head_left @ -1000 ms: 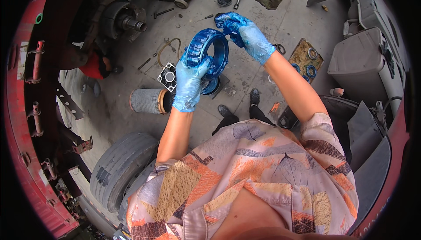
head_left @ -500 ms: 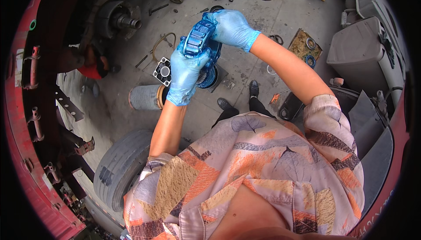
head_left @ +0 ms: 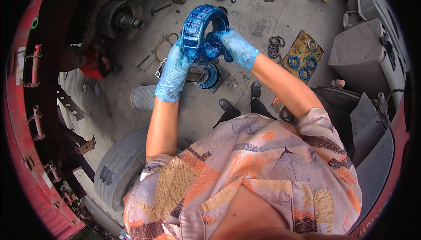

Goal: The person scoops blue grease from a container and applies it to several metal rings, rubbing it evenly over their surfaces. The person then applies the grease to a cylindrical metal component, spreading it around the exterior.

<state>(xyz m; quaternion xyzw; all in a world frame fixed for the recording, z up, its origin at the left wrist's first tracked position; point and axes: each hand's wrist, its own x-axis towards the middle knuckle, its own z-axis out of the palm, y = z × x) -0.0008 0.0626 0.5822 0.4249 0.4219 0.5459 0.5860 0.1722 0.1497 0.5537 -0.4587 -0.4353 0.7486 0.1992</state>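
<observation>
Head view: both gloved hands clamp a grease-blue roller bearing point(head_left: 202, 29) at chest height, left hand point(head_left: 175, 67) gripping its lower left rim, right hand point(head_left: 234, 47) fingers inside the bore, ring on edge.

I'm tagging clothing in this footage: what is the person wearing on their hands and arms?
Thin light-blue disposable gloves cover the left hand and the right hand, ending at the wrists and smeared with blue grease. The forearms are bare. A short-sleeved patterned shirt in orange, tan and grey covers the upper arms.
</observation>
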